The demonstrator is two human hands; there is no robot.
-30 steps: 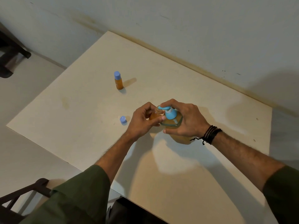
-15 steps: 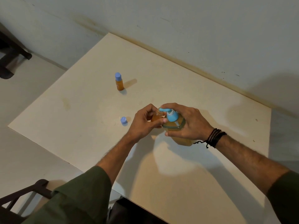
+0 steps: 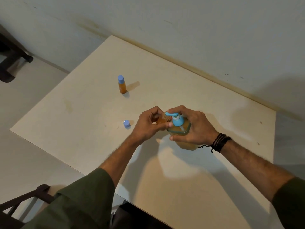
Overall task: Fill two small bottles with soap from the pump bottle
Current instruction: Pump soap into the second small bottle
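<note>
My left hand (image 3: 148, 125) pinches the small open amber bottle (image 3: 162, 119) under the blue pump spout (image 3: 171, 114); my right hand (image 3: 192, 127) grips the clear pump bottle of orange soap (image 3: 179, 129). If that narrow mouth drifts off the spout, I'd expect soap down my fingers onto the desk (image 3: 181, 83).

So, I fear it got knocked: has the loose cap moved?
No. The cap keeps its place on the table, at the same offset from the capped bottle.

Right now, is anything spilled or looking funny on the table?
No spill shows. The only loose thing is a blue cap lying alone on the table, left of the left hand. It likely belongs to the open small bottle being filled.
</note>
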